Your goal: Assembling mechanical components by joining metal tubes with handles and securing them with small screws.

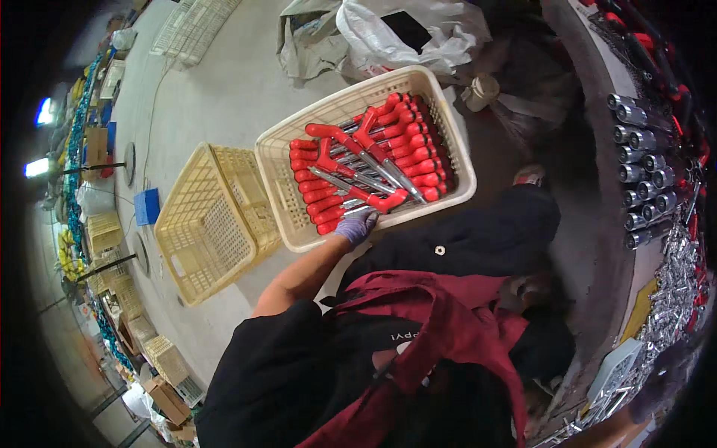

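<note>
My left hand [358,226], in a purple glove, reaches over the near rim of a cream plastic basket [288,237]. Its fingers look curled at the red grip of a T-handle wrench [388,201] lying on top, though the glove partly hides the contact. Several more red-handled wrenches [414,149] with chrome shafts fill the basket. They lie in two facing rows, with a few crosswise on top. My right hand [661,384] is dark and blurred at the lower right, by a heap of small metal parts [676,261]; its fingers cannot be made out.
An empty yellowish crate [216,231] lies against the basket's left side. Chrome sockets [642,160] stand in rows along the right, beside a grey tray [614,367]. White sacks [418,37] sit beyond the basket. Crates and boxes [166,358] line the left wall.
</note>
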Demonstrator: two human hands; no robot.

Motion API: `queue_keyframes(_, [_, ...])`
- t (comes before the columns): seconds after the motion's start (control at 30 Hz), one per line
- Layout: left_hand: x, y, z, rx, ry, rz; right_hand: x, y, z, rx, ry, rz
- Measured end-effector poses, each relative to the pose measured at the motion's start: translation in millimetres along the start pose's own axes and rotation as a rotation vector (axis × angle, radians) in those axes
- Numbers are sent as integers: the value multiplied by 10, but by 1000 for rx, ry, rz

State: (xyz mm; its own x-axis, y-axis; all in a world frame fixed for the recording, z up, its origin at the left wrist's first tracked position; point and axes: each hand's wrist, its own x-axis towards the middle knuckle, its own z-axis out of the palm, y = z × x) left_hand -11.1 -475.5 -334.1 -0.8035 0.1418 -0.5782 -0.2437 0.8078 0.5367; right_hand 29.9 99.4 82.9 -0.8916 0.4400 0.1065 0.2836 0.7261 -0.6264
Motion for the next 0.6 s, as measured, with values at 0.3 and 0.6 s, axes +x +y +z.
queue_keyframes(0.3, [-230, -328, -104, -109, 90, 1, -797, -1988, 3547, -288, -1144, -219])
queue_keyframes(0.6, [-370, -325, -152, 92, 328, 201, -1263, -1976, 5469, -580, -1337, -548])
